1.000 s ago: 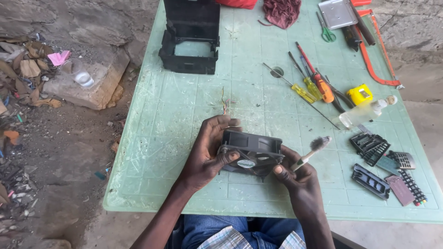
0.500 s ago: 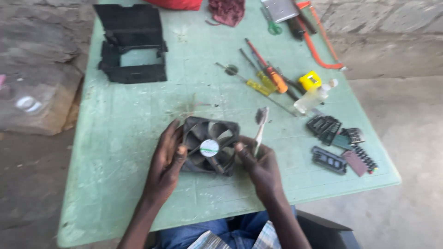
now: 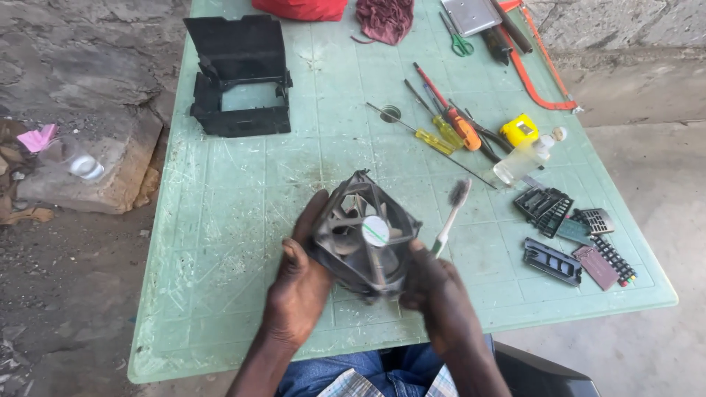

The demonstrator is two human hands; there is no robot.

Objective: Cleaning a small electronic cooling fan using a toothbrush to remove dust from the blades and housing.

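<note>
A black square cooling fan (image 3: 362, 237) with a round white hub sticker is held up over the green table (image 3: 235, 213), its blades facing me. My left hand (image 3: 299, 288) grips the fan's left edge. My right hand (image 3: 435, 295) holds the fan's lower right corner and also clamps a toothbrush (image 3: 450, 217), whose worn grey bristles point up and away from me.
A black plastic frame (image 3: 239, 77) stands at the back left. Screwdrivers (image 3: 450, 126), scissors (image 3: 459, 40), a yellow tape measure (image 3: 521, 129), a clear bottle (image 3: 526, 158), a hacksaw (image 3: 540, 70) and dark cloth (image 3: 384, 18) lie at the back. Small black plastic parts (image 3: 566, 235) lie right.
Both hands turned and tilted the fan, lifting it nearer to me so its face shows fully. The toothbrush stayed in my right hand. The camera view shifted.
</note>
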